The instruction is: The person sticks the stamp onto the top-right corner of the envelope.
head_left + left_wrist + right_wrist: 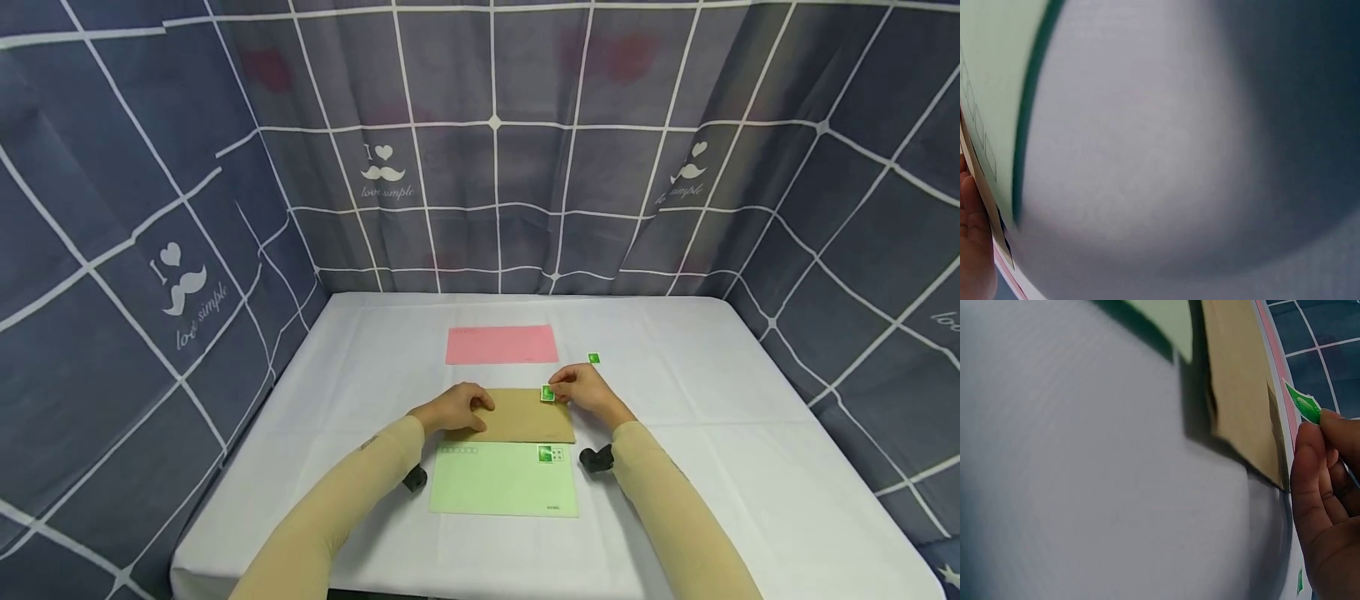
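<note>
My right hand (pixel 587 390) pinches a green postage stamp (pixel 547 392) between thumb and fingertip, over the upper right corner of a brown envelope (pixel 517 421). In the right wrist view the stamp (pixel 1304 405) looks bent and stands apart from the envelope (pixel 1238 375). At the envelope's left end rests my left hand (pixel 455 407), thumb and fingers spread apart on the paper. Only part of the left hand (pixel 974 231) shows at the left wrist view's edge. Nearer to me lies a light green envelope (pixel 502 483), bearing a green stamp (pixel 545 453) at its upper right.
A pink envelope (pixel 501 345) lies farther back on the white-covered table (pixel 660 350). Another green stamp (pixel 594 358) is to its right. Dark gridded curtains (pixel 450 167) enclose the table's back and sides. Black wrist devices (pixel 596 459) hang below both forearms.
</note>
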Tool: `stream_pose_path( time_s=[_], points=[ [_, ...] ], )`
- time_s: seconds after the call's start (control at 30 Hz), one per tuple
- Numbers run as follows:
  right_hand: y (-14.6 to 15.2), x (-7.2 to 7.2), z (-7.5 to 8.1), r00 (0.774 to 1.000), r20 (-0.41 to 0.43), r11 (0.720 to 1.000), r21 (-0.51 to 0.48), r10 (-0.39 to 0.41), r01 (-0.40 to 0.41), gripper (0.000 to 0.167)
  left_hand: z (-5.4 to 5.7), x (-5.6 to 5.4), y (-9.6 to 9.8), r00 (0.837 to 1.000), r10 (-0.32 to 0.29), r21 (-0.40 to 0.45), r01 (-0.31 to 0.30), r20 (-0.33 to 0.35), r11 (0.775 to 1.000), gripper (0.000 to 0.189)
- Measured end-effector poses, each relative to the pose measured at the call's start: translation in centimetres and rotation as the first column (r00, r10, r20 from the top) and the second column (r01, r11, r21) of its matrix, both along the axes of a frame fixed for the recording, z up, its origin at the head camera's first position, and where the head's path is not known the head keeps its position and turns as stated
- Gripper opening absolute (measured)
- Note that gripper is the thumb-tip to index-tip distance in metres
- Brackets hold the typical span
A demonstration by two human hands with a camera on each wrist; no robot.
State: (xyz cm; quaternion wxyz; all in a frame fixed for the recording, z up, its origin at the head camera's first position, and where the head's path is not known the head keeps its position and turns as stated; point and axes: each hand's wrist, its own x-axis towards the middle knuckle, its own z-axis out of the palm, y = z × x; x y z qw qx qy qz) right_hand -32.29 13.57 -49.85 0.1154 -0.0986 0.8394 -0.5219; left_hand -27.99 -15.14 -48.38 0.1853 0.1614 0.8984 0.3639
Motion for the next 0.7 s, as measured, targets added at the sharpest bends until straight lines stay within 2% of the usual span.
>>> stream_pose_path(
  time_s=[0.23, 0.4, 0.7],
  points=[
    [-0.18, -0.03, -0.16, 1.000, -0.004, 1.000, 0.004, 0.004, -0.004, 0.012, -0.06, 0.12, 0.16, 1.000, 0.017, 0.003, -0.017, 0.011, 1.000, 0.030],
    [-0.11, -0.16, -0.32, 1.000, 0.012, 1.000, -0.006, 0.004, -0.004, 0.011, 0.00, 0.16, 0.15, 1.000, 0.009, 0.002, -0.009, 0.005, 1.000, 0.030],
    [-0.39, -0.25, -0.23, 1.000, 0.002, 0.999, 0.039, 0.010, -0.010, 0.009, 0.09, -0.03, 0.18, 1.000, -0.004, -0.012, 0.004, -0.018, 1.000, 0.031]
  ],
)
